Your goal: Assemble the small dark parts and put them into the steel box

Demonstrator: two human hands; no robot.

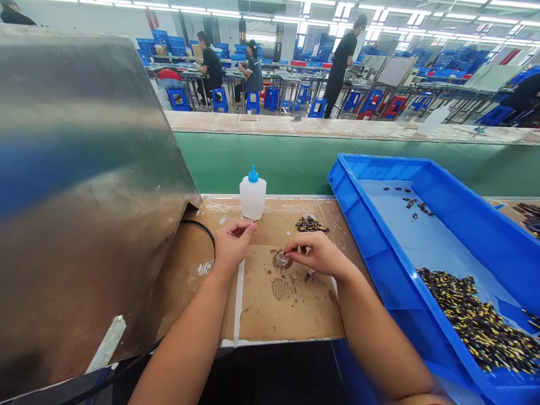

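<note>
I have brown, damp-stained cardboard [287, 320] nearest; on it a slim dark piece [310, 274] slants away rightward. Beyond, my right hand [312, 252] pinches at a clear, round dish [281, 260] lying flat. My left hand [236, 241] pinches too, before an upright translucent bottle [253, 198]. I can't tell what either holds.
</note>
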